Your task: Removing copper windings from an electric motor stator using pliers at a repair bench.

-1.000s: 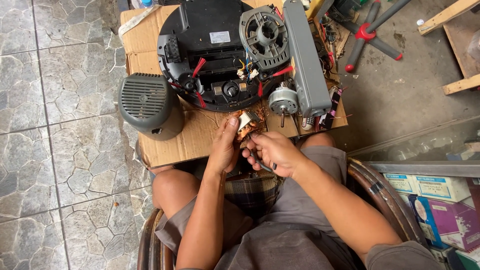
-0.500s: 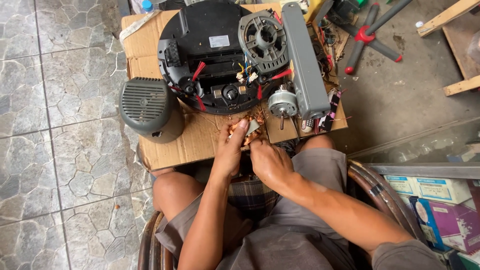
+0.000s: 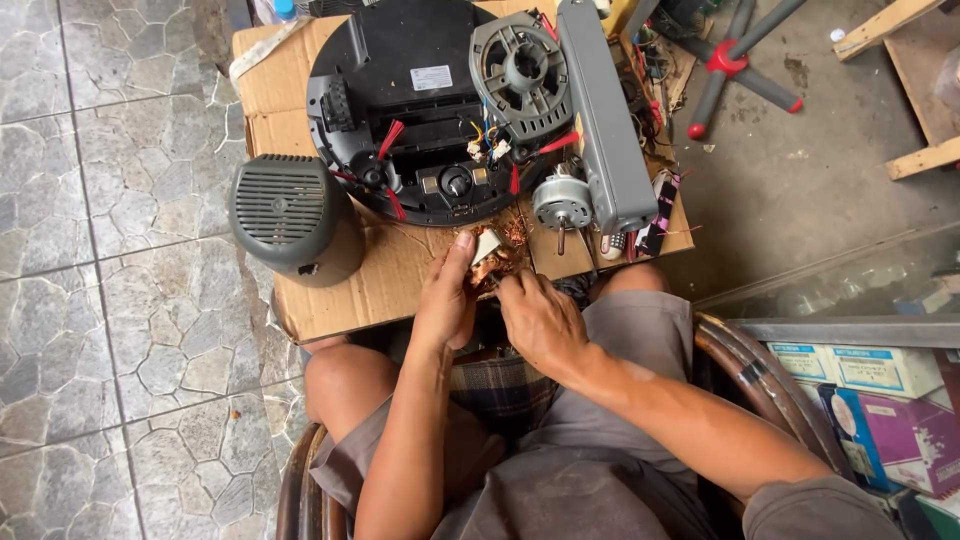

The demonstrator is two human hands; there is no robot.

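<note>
Your left hand (image 3: pixel 445 300) grips the copper coil (image 3: pixel 490 255) just above your lap; your right hand (image 3: pixel 535 320) pinches at its wires beside it. You seem mid-unwinding; next calls for steady, careful pulling of strands.

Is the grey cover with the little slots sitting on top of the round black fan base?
No, the grey slotted cover lies beside the round black base, at the cardboard's left edge.
</note>
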